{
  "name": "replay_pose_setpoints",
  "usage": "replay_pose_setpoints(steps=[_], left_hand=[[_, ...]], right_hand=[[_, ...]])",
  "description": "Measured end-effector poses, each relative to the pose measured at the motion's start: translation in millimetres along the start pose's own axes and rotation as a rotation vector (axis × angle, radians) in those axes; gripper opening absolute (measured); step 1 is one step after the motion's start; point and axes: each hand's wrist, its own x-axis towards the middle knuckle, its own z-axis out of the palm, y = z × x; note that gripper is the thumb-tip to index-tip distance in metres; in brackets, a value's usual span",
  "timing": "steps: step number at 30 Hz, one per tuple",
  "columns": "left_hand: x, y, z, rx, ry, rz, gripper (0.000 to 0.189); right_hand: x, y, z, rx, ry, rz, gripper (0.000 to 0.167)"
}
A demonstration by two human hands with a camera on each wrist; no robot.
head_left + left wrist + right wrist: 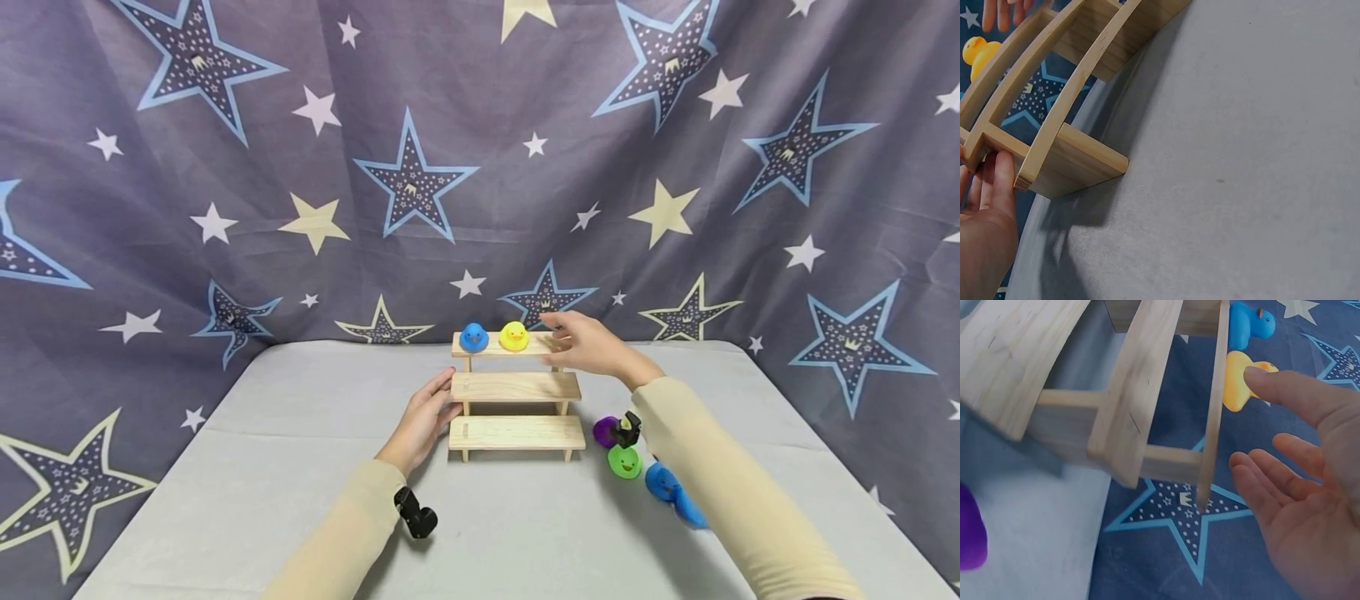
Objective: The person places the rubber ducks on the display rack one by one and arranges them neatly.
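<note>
Right grip (588, 343): released, near yellow duck (513, 336) | left grip (422, 421): uncurled against wooden rack (517, 432), I'd guess to steady it | yellow duck: on the top step (493, 346) beside the blue duck (473, 337) | green duck (624, 462): on the table (322, 400), seemingly set handy

Two hands (423, 421) (592, 346), two wrist cameras (415, 512) (630, 427), one wooden stand (516, 387), probably six toy ducks (473, 338) (514, 337) (603, 432) (624, 462) (660, 482) (689, 509)

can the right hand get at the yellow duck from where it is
Probably yes: the right hand is open just beside the yellow duck on the top shelf, and nothing visible stands between them.
</note>
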Motion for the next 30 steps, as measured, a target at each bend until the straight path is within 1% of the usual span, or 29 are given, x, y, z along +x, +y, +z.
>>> replay_pose_setpoints(steps=[8,17,23,30], left_hand=[[0.5,-0.9,0.3,-0.002,0.004,0.002,0.061],[0.3,-0.1,0.5,-0.012,0.005,0.009,0.061],[-0.2,0.7,0.5,-0.005,0.015,-0.003,0.060],[-1.2,1.3,0.9,0.005,0.013,-0.006,0.059]], right_hand=[[-20.3,2,-13,-0.026,0.013,-0.033,0.070],[-39.3,11,-22,-0.029,-0.005,-0.023,0.068],[-51.4,22,-24,-0.034,-0.011,-0.007,0.068],[-65.8,33,-19,-0.031,-0.027,0.022,0.064]])
